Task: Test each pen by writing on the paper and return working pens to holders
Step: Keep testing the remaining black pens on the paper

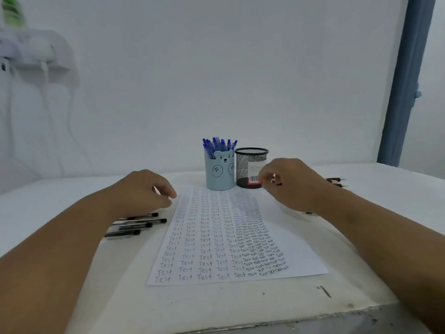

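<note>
**Two hands up, right one carrying a dark pen toward the mesh holder**

Two holders stand just beyond my fingertips: a pale blue bear-face cup packed with blue pens, and a black mesh pen holder touching it on the right, which looks empty from here apart from its label.

My right hand hangs just right of the mesh holder, fingers curled in. Something dark shows between them, a black pen as far as I can tell; the view is blurred, so I can't tell how firm the pinch is. My left hand hovers with fingers loosely curled, holding nothing, tips just off the top left corner of the paper.

More black pens lie under and behind my left wrist, beside the paper's left edge. A few dark pens sit past my right knuckles, smeared.

The paper lies below both palms, covered in rows of "Test", with a bare strip on the right.

My read: this pen either goes into the mesh holder or needs testing first; I can't say which.

How I'd do it well:
- If untested, write on the bare strip nearest my right fingers; the rest is too crowded to judge ink.
- Left fingertips down on the paper corner so it won't slide.
- For the drop, lift above the rim, go in from the top, release only once the pen is inside. Mesh is light and could tip if nudged sideways.
</note>
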A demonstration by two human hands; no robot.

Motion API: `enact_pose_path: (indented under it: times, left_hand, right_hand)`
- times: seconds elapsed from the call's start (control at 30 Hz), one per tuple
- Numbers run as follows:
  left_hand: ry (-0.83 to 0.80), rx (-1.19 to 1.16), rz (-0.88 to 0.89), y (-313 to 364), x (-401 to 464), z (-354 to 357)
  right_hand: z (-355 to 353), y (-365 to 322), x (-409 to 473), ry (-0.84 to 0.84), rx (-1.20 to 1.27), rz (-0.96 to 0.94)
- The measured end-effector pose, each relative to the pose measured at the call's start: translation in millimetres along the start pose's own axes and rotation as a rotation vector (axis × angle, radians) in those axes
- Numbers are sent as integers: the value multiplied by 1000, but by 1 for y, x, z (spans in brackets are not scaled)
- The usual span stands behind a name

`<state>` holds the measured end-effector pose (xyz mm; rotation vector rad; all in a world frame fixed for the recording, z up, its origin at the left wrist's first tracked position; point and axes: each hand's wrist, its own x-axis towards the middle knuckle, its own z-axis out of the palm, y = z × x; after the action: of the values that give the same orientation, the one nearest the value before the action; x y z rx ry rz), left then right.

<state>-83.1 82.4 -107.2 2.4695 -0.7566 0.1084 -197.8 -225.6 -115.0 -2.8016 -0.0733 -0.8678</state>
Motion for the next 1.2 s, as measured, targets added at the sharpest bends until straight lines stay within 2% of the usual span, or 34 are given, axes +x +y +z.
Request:
enact_pose_path:
  times: [0.1,0.27,0.4,0.53,0.77,0.87,0.97,1.03,1.2]
  left_hand:
    - [-51,-13,-37,0,-3,-5]
    - [-200,-38,0,1,-9,-12]
    - [-293,54,11,-1,-11,-15]
    - [-238,36,20,-1,-11,-12]
    - [193,-427,172,18,-5,-2]
    - [360,-778,180,30,-1,1]
    - [364,-1302,84,39,0,2]
    - [333,-1539,10,40,-1,3]
    - [324,-1729,-20,40,-6,8]
  right_hand:
    - [14,-31,-5,-140,68,-176]
    - [27,-49,-8,-260,114,-251]
    - [28,-45,-8,-258,133,-250]
    - [28,-42,-8,-246,154,-241]
    - [28,-41,-8,-240,164,-212]
    - [27,-41,-9,-241,167,-206]
    - [29,-41,-9,-236,184,-191]
    - [30,-41,-9,-229,187,-192]
    - [32,-43,-7,-204,183,-191]
